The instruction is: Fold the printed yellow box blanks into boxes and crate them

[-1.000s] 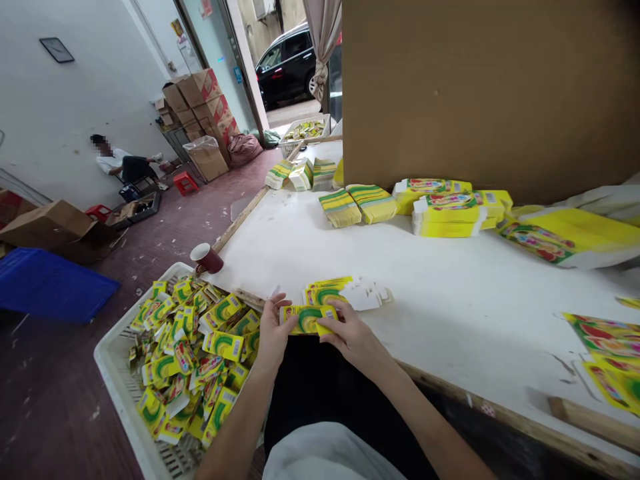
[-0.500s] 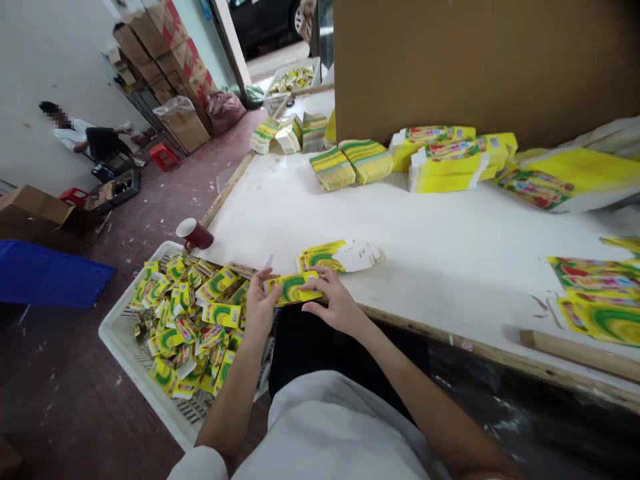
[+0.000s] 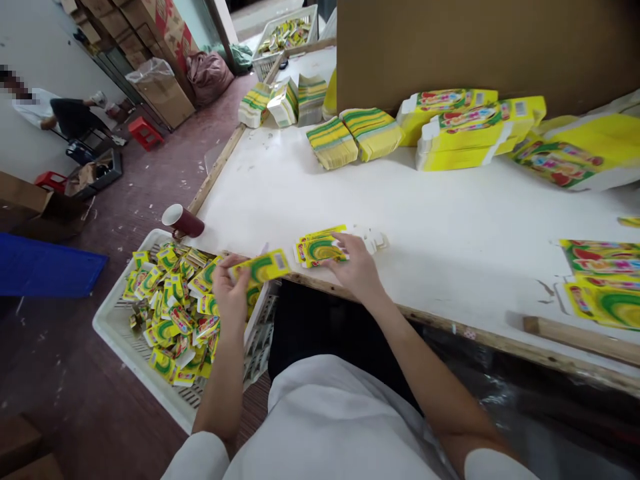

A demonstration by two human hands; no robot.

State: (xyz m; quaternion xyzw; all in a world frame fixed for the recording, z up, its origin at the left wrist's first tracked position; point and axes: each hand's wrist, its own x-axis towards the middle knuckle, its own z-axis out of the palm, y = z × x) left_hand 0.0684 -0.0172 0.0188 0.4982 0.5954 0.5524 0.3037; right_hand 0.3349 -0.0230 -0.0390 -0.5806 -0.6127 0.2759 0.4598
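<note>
My left hand (image 3: 230,287) holds a small yellow-and-green carton (image 3: 270,267) by one end, above the basket's near corner. At the table's front edge lies a small pile of flat yellow cartons (image 3: 315,250) with white flaps. My right hand (image 3: 356,267) is on this pile, its fingers and thumb closed about the top carton. Beneath my left hand stands a white plastic basket (image 3: 113,327) heaped with folded yellow cartons (image 3: 175,313).
A maroon mug (image 3: 190,221) stands at the table's left corner. Stacked cartons (image 3: 375,133) line the back before a brown board (image 3: 485,47). More flat cartons (image 3: 600,293) and a wooden bar (image 3: 575,340) lie right. A person (image 3: 45,110) sits far left.
My hands have parted. The left has carried the carton leftward toward the basket, and the right has let go of it and reached to the pile. The view has tilted down slightly.
</note>
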